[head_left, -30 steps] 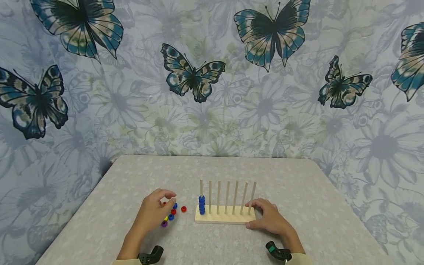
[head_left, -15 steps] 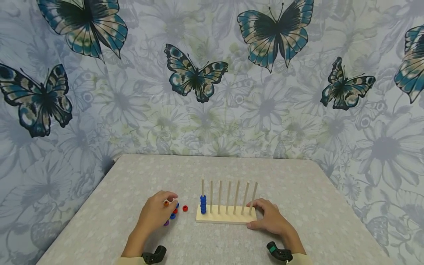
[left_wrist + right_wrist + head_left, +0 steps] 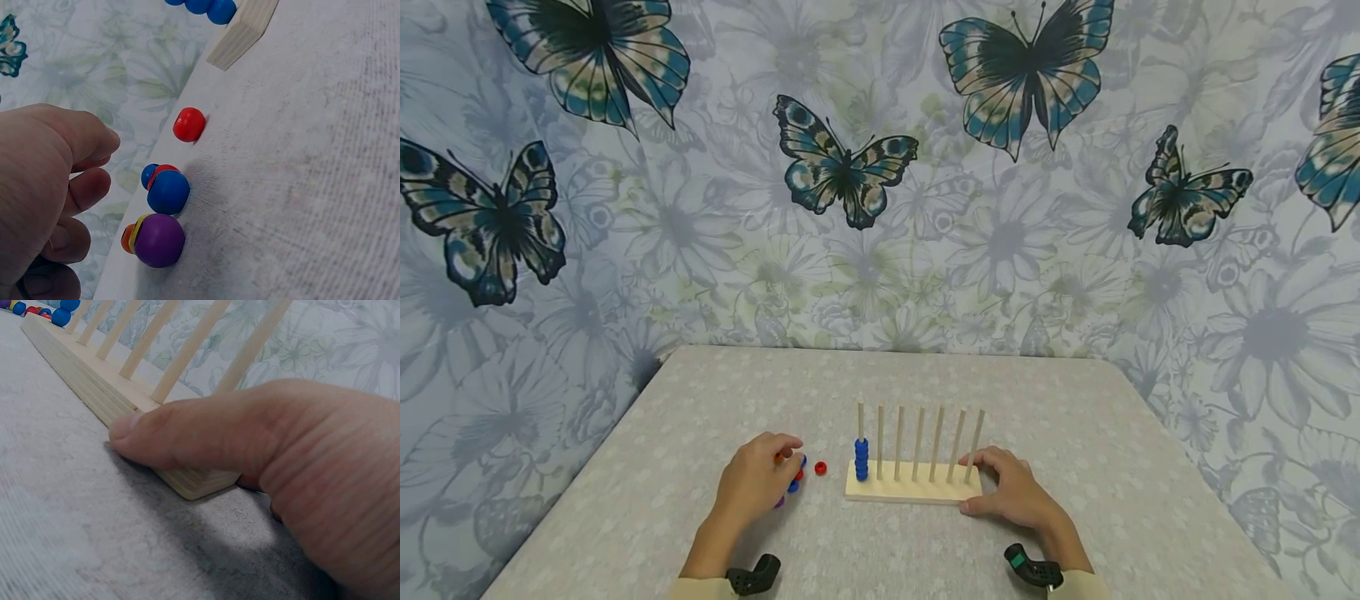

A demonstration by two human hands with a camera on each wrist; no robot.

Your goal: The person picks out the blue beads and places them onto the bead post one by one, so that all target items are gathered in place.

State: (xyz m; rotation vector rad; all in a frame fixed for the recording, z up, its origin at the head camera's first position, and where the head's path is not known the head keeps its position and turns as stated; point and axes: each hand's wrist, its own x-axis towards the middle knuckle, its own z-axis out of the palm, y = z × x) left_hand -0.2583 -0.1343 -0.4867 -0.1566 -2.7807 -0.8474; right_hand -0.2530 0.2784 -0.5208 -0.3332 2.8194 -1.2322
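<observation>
My right hand [image 3: 1011, 492] grips the right end of a wooden peg rack [image 3: 917, 483], its thumb along the front edge of the base and its fingers behind. Several blue beads [image 3: 861, 460] are stacked on the rack's leftmost peg. To the left, my left hand [image 3: 756, 475] hovers over a small cluster of beads, fingers loosely bent, with nothing seen between them. The left wrist view has a purple bead [image 3: 160, 241], a blue bead [image 3: 168, 192] and parts of red, yellow and orange ones beside the fingertips. A single red bead [image 3: 821, 468] lies between cluster and rack.
The other pegs [image 3: 919, 442] of the rack stand upright and bare. A pale patterned cloth covers the table [image 3: 880, 550], whose far edge meets a wall [image 3: 880, 275] printed with butterflies and flowers. Each wrist wears a black device [image 3: 1033, 568].
My left hand has sunk slightly over the bead cluster, hiding more of it, such as the yellow bead. The right hand keeps its grip on the rack. The head view has shifted a little.
</observation>
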